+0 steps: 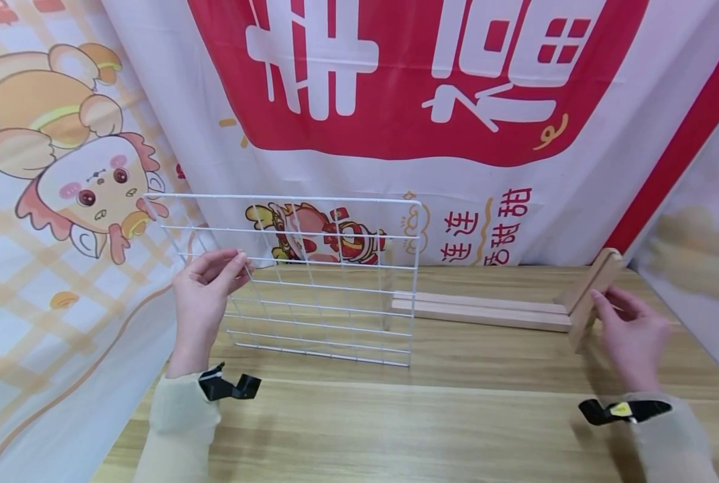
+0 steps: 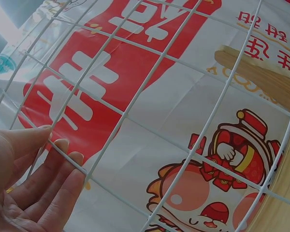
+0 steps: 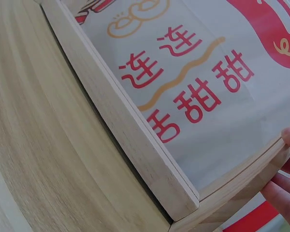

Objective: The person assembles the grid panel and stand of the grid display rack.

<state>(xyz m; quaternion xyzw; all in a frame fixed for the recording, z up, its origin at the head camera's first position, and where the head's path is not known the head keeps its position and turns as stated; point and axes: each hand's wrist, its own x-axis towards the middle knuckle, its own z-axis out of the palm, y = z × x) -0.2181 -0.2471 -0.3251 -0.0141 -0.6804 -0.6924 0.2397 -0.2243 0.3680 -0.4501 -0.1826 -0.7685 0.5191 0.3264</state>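
Note:
In the head view my left hand [image 1: 205, 292] pinches the left part of a white wire grid panel [image 1: 329, 288], which stands tilted above the table. The left wrist view shows the thumb and fingers of that hand [image 2: 38, 179] at a wire. On the right, a wooden stand [image 1: 486, 314] has a long grooved crossbar between two uprights. My right hand [image 1: 634, 332] grips the right upright [image 1: 601, 278] between thumb and fingers. Behind the grid's right edge is the left upright [image 1: 387, 282]. In the right wrist view the crossbar [image 3: 116, 106] meets the held upright [image 3: 251, 186].
The wood-grain table [image 1: 396, 429] runs under both hands. A white and red printed cloth [image 1: 456, 161] hangs behind it, and a cartoon-printed cloth [image 1: 64, 302] hangs at the left. Black straps [image 1: 229, 386] sit on both wrists.

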